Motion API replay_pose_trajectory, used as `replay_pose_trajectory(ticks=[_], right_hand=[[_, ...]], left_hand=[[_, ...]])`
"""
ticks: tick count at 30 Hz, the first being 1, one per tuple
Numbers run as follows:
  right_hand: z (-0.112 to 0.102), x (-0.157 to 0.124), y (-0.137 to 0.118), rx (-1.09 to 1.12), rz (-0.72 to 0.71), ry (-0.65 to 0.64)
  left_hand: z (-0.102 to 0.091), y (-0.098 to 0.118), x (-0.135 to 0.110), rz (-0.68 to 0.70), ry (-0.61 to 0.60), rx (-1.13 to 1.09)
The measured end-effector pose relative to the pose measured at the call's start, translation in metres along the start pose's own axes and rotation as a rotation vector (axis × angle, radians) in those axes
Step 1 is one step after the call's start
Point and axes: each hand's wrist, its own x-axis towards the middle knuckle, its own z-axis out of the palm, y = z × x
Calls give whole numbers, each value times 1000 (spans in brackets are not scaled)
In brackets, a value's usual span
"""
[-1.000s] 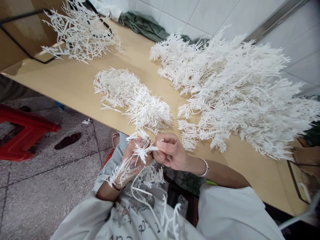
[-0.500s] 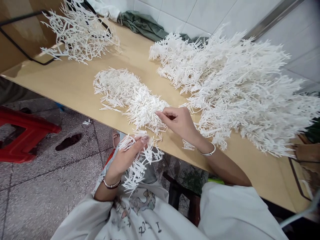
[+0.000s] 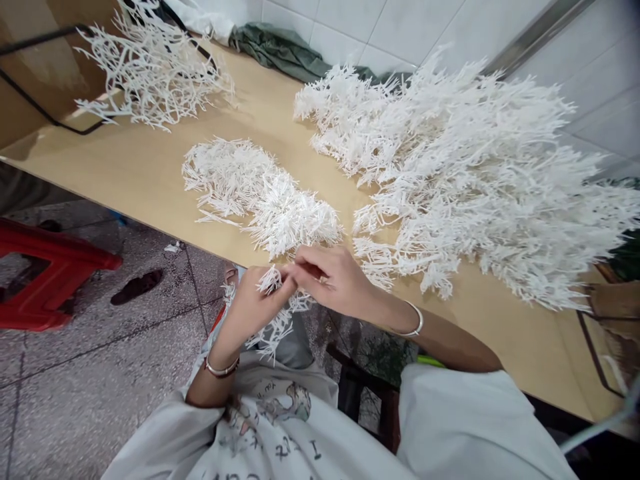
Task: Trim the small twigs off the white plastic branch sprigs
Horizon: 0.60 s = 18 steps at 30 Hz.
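Observation:
My left hand (image 3: 253,310) is closed around a white branched plastic sprig (image 3: 273,321) just below the table's near edge. My right hand (image 3: 330,280) meets it from the right, its fingertips pinching the top of the sprig, with the contact partly hidden by the fingers. Nearest to both hands is a low heap of similar white sprigs (image 3: 265,200) on the wooden tabletop (image 3: 150,167). A much larger white heap (image 3: 465,180) spreads to the right, and a looser, coarser one (image 3: 150,73) lies at the far left.
A red plastic stool (image 3: 50,273) and a dark slipper (image 3: 137,287) stand on the speckled floor at left. A green cloth (image 3: 280,50) lies against the white tiled wall (image 3: 380,27). A black wire frame (image 3: 45,87) stands at the table's far left.
My right hand has moved back from the middle heap, down and left, to the sprig in my left hand. Both hands now touch the sprig.

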Motion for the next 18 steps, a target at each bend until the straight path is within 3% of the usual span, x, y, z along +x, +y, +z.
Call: replay_pose_trajectory(ticks=[5, 8, 11, 15, 18], right_hand=[[-1, 3, 1, 348, 129, -50], [-5, 4, 1, 520, 169, -168], [-7, 1, 0, 429, 153, -232], [-4, -3, 2, 205, 106, -189], [-2, -3, 1, 213, 121, -180]], left_hand=[[-5, 7, -3, -29, -87, -148], [-7, 8, -7, -47, -112, -195], [-6, 8, -9, -55, -51, -175], [-5, 7, -8, -44, -47, -148], [-7, 7, -8, -74, -53, -192]])
